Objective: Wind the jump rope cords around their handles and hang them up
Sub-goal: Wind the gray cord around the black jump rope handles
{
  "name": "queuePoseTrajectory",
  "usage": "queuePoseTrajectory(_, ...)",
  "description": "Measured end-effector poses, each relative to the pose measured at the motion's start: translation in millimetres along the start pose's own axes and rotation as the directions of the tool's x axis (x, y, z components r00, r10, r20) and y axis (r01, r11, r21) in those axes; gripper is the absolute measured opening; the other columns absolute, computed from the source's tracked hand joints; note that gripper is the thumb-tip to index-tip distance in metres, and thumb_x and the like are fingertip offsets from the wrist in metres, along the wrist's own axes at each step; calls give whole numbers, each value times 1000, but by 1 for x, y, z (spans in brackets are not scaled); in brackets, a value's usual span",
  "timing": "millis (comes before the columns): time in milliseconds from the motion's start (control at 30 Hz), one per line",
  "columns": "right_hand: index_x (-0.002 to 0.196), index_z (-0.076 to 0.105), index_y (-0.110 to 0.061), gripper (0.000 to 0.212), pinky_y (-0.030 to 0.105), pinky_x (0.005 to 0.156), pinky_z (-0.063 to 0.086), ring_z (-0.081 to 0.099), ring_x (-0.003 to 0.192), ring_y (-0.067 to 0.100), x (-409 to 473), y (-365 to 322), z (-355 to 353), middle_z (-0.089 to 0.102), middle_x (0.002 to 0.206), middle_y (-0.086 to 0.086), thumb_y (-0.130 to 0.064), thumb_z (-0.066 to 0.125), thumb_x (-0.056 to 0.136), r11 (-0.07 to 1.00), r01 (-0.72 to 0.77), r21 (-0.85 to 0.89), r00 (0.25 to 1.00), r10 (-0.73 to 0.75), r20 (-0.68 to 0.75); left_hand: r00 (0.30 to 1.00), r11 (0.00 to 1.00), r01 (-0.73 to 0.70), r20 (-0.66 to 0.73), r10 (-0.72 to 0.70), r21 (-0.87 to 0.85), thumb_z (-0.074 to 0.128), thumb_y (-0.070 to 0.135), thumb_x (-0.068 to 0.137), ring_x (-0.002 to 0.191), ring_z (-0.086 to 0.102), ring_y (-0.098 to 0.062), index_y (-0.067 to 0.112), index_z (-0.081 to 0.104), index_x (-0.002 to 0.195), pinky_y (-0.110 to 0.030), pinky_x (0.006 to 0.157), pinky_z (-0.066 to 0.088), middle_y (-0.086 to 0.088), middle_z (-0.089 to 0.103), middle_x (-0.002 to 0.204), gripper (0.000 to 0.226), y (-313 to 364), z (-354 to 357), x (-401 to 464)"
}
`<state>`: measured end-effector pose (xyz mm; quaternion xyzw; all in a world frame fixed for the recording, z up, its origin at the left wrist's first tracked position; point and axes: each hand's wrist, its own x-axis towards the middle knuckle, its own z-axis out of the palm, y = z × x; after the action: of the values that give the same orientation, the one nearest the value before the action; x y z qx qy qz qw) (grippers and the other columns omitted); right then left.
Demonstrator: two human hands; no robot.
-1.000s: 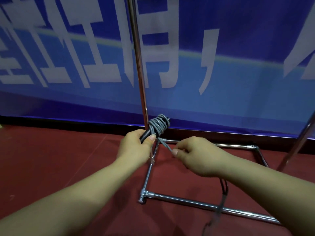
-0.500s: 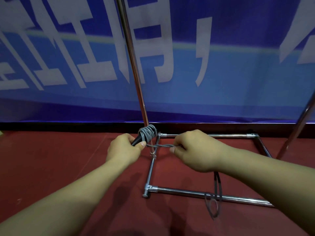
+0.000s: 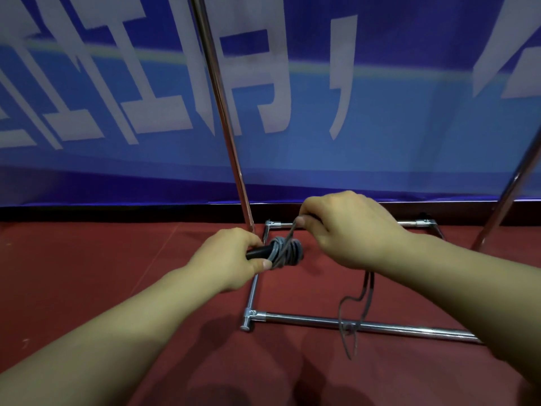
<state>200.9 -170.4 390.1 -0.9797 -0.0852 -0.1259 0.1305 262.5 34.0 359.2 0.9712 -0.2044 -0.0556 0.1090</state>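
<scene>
My left hand (image 3: 231, 259) grips the black jump rope handles (image 3: 259, 252), which point to the right and lie roughly level. Grey cord (image 3: 285, 253) is wound in several turns around their far end. My right hand (image 3: 348, 230) pinches the free cord just above and to the right of the coil, pulling it taut. The loose rest of the cord (image 3: 351, 320) hangs from under my right hand in a loop down to the floor.
A chrome rack stands in front of me: its upright pole (image 3: 225, 121) rises behind my left hand, its base bars (image 3: 351, 325) frame a rectangle on the red floor (image 3: 87, 273). A second pole (image 3: 509, 186) slants at the right. A blue banner (image 3: 380, 127) covers the wall.
The handles have tipped from pointing up to lying level, pointing right. My right hand has risen from beside the coil to above it, carrying the cord over. The hanging loop has shortened.
</scene>
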Motion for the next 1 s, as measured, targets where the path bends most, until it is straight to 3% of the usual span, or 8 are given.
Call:
queuePoseTrajectory(200, 106, 67, -33, 26, 34, 66, 42, 61, 94, 27, 4, 21, 2, 70, 98, -6, -46, 46, 100, 997, -48, -60, 999, 48, 4, 942, 958, -271, 180, 284, -95, 70, 46, 89, 76, 64, -8, 31, 71, 105, -34, 74, 53, 7, 70, 82, 22, 14, -7, -13)
queuePoseTrajectory(333, 101, 75, -30, 23, 31, 77, 51, 65, 88, 17, 9, 42, 1, 73, 91, -8, -46, 60, 94, 974, -129, 184, 990, 116, 79, 913, 908, -363, 113, 391, -210, 69, 42, 91, 73, 64, -18, 28, 72, 103, -44, 73, 52, -2, 70, 79, 19, 31, -17, -24)
queuePoseTrajectory(433, 97, 78, -25, 22, 21, 70, 46, 66, 83, 7, 11, 48, 0, 74, 87, -11, -43, 69, 89, 920, -191, 341, 980, 157, 124, 904, 876, -380, 80, 419, -297, 70, 38, 91, 74, 64, -22, 27, 73, 103, -45, 73, 52, -4, 70, 79, 17, 34, -21, -29)
queuePoseTrajectory(533, 89, 79, -24, 21, 26, 77, 53, 69, 83, 6, 12, 54, 0, 75, 81, -10, -44, 76, 82, 867, -237, 438, 970, 185, 158, 887, 845, -405, 74, 456, -349, 71, 36, 91, 73, 63, -24, 25, 74, 100, -45, 70, 52, -5, 69, 77, 15, 37, -22, -33)
queuePoseTrajectory(633, 84, 78, -19, 24, 30, 81, 55, 71, 82, 12, 12, 55, 0, 76, 81, -5, -42, 80, 77, 808, -273, 523, 961, 204, 186, 882, 791, -421, 5, 472, -443, 70, 37, 87, 64, 59, -22, 24, 76, 94, -40, 61, 49, -5, 65, 70, 16, 38, -21, -35)
queuePoseTrajectory(800, 74, 74, -12, 26, 22, 55, 46, 56, 55, 9, 9, 49, 0, 67, 61, 1, -37, 77, 76, 556, -353, 753, 935, 176, 308, 883, 672, -452, -187, 431, -587, 69, 33, 84, 63, 55, -8, 20, 78, 94, -32, 60, 46, -5, 66, 70, 19, 39, -23, -38)
queuePoseTrajectory(900, 62, 69, -17, 31, 30, 58, 35, 44, 62, 19, 7, 49, 2, 56, 61, 10, 8, 67, 80, 553, -326, 767, 944, 139, 301, 903, 567, -407, -222, 367, -716, 67, 27, 86, 59, 52, -12, 22, 75, 86, -32, 56, 41, -4, 60, 63, 10, 42, -24, -37)
queuePoseTrajectory(1000, 64, 61, -17, 30, 26, 51, 26, 33, 56, 17, 7, 39, 11, 45, 60, 3, 0, 57, 89, 575, -408, 709, 913, 247, 325, 937, 498, -335, -226, 267, -800, 62, 19, 82, 54, 45, -16, 9, 68, 85, -27, 52, 37, -2, 53, 60, 13, 44, -23, -32)
